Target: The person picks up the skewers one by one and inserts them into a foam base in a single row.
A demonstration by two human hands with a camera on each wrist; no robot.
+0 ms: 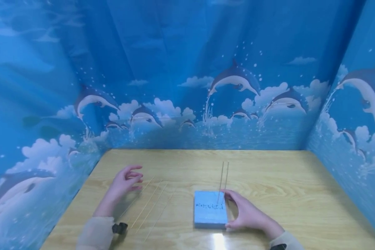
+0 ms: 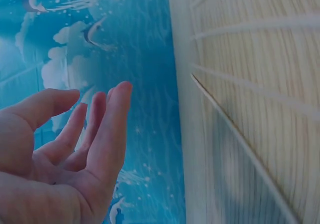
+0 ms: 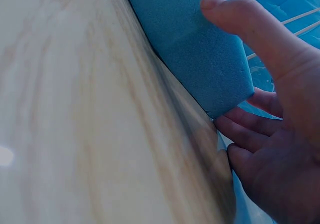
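A blue foam block (image 1: 210, 217) with a band of small dark holes in its top sits on the table. Two thin sticks (image 1: 221, 177) stand upright at its right side. My right hand (image 1: 248, 212) holds the block's right side, thumb at the near corner and fingers at the far one; in the right wrist view the thumb presses the foam side (image 3: 185, 48). Several thin pale sticks (image 1: 146, 206) lie slanting on the table to the left. Just beyond and left of them, my left hand (image 1: 125, 182) hovers with loosely bent fingers and nothing in it.
The wood-grain table (image 1: 284, 194) is bounded at the back and sides by a blue dolphin-print curtain (image 1: 175, 86). A black band piece (image 1: 120, 228) sits at the left wrist. Light glares off the table in front of the block.
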